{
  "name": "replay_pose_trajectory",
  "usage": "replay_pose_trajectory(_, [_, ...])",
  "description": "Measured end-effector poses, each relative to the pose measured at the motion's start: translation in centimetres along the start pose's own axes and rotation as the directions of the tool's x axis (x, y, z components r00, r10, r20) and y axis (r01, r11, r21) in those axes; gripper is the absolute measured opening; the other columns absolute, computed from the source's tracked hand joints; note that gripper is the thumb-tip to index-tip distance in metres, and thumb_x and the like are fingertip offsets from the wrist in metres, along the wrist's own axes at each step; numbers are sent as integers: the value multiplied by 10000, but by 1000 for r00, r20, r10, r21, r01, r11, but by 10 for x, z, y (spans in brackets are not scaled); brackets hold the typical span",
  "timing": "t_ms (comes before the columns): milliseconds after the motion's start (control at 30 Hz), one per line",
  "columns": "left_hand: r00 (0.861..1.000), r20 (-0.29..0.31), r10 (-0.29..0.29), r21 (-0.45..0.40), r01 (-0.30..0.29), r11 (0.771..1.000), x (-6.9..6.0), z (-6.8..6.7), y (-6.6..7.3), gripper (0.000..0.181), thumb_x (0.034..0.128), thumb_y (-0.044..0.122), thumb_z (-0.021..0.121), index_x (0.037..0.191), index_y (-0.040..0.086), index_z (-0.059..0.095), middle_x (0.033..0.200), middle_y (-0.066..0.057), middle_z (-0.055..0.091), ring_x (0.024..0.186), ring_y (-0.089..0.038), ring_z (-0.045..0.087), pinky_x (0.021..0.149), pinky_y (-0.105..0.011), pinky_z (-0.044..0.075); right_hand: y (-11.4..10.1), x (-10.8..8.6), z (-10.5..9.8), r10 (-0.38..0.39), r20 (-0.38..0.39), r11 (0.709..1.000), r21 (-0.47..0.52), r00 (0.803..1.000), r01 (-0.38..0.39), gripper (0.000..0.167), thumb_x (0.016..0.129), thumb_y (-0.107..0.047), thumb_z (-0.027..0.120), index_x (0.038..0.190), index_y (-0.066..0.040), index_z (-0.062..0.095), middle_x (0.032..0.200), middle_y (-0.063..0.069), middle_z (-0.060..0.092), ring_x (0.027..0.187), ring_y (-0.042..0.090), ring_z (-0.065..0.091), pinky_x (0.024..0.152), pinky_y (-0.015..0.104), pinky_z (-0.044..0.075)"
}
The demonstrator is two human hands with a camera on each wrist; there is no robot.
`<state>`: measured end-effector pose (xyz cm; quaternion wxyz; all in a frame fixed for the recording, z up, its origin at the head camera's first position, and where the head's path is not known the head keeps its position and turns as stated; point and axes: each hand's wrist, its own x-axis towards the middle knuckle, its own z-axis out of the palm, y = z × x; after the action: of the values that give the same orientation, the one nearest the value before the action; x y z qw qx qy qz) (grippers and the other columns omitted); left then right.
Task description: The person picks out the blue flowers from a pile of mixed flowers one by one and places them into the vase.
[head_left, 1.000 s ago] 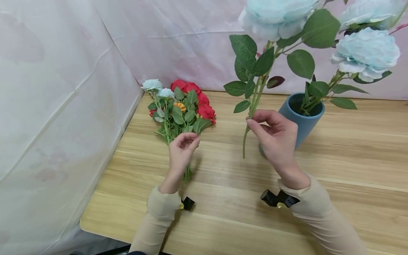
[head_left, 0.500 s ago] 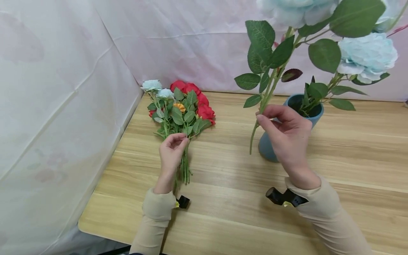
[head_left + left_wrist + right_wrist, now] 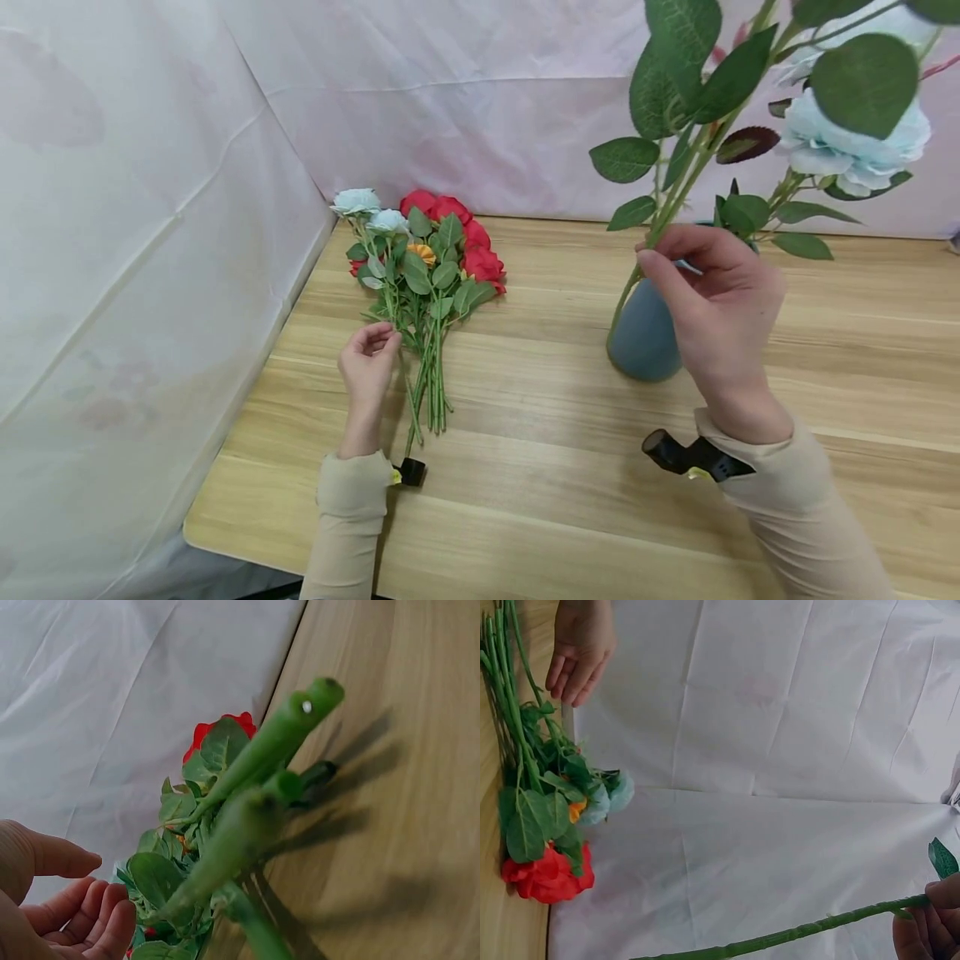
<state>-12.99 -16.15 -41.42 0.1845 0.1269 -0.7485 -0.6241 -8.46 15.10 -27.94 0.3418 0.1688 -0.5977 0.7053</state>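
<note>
My right hand (image 3: pixel 723 317) pinches the green stem (image 3: pixel 630 292) of an artificial flower between thumb and fingertips. The flower tilts up to the right, its leaves (image 3: pixel 663 92) in front of the backdrop and its bloom beyond the top of the head view. Behind this hand stands a blue-grey vase (image 3: pixel 647 337), its mouth mostly hidden. Pale blue flowers (image 3: pixel 855 137) rise from it. My left hand (image 3: pixel 367 367) holds nothing, thumb and fingers apart in the left wrist view. It hovers beside the stems (image 3: pixel 431 383) of a flower bunch lying on the table.
Red flowers (image 3: pixel 483 262), small pale blue flowers (image 3: pixel 357 201) and an orange flower (image 3: pixel 422 253) make up the bunch at the left. A pale cloth backdrop (image 3: pixel 187 292) borders the wooden table (image 3: pixel 540 500) at the left and back.
My right hand has moved right with the flower, to in front of the vase, and the bloom has left the head view. My left hand has drawn back to the left, off the bunch's stems.
</note>
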Motion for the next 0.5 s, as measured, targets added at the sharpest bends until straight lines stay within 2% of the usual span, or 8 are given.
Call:
replay_pose_trajectory(100, [1000,-6,-18,25,18,1000,2,-1,-1,178,794,-92,659,962,-143,629,881,-219,635,670,-20,554,632,-90,473,-5,4,-2,-17,-21,1000,9,1000,18,80,772,157,636,839,195,614,758,100,656,668,194,578,620,204,487])
replay_pose_trajectory(167, [1000,-15,-19,35,19,999,6,-1,-10,179,794,-78,669,965,-122,637,894,-216,638,673,-13,552,638,-90,475,-8,8,-4,-29,-39,999,28,999,30,95,767,159,636,824,221,593,743,119,653,644,201,571,599,220,474])
replay_pose_trajectory(333, [999,-19,-34,64,36,997,7,-1,-13,179,798,-74,669,972,-103,638,911,-212,634,688,-31,551,641,-90,476,-13,16,-7,-53,-99,997,57,994,59,154,741,161,657,790,263,553,713,178,640,611,216,576,611,229,508])
replay_pose_trajectory(500, [999,-17,-40,75,41,996,8,-1,-14,181,805,-77,660,981,-104,634,922,-218,629,688,-24,553,642,-84,475,-17,23,-14,-84,-121,995,36,989,89,154,737,183,647,801,276,542,751,223,638,670,244,586,661,245,540])
